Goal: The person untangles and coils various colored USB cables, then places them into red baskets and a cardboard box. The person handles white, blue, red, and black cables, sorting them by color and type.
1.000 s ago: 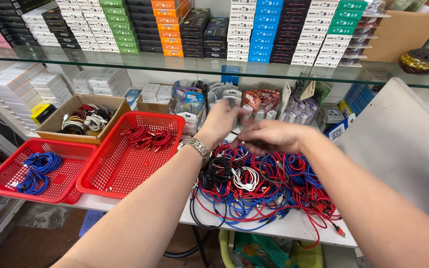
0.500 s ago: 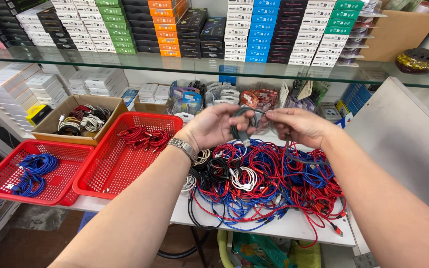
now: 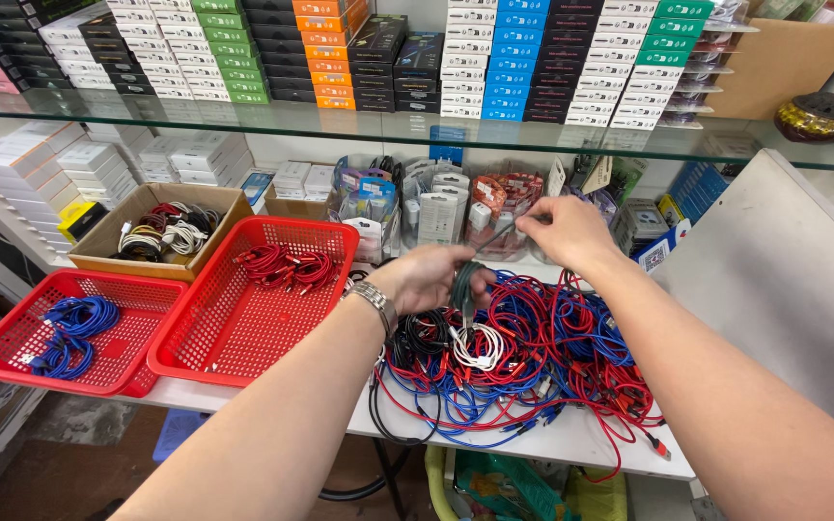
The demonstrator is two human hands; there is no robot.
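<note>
While coiling a dark green cable point(image 3: 468, 282) above the tangled pile of red, blue, black and white cables point(image 3: 523, 357) on the white tabletop point(image 3: 571, 446): left hand point(image 3: 427, 278) with a metal wristwatch point(image 3: 375, 302), grip closed around the looped part of the cable; right hand point(image 3: 567, 230) raised a little higher and to the right, grip pinching the cable's free end, that stretch taut between both hands. Left of the pile, a red basket point(image 3: 243, 328) with a few red cables point(image 3: 287, 265) at its far end; further left, a lower red basket point(image 3: 12, 342) with blue cables point(image 3: 69, 328). Behind those, a cardboard box point(image 3: 147, 207) of mixed coiled cables. Behind the hands, bagged accessories in clear packets point(image 3: 436, 207). Overhead, a glass shelf point(image 3: 340, 121) stacked with rows of small coloured boxes point(image 3: 494, 58).
</note>
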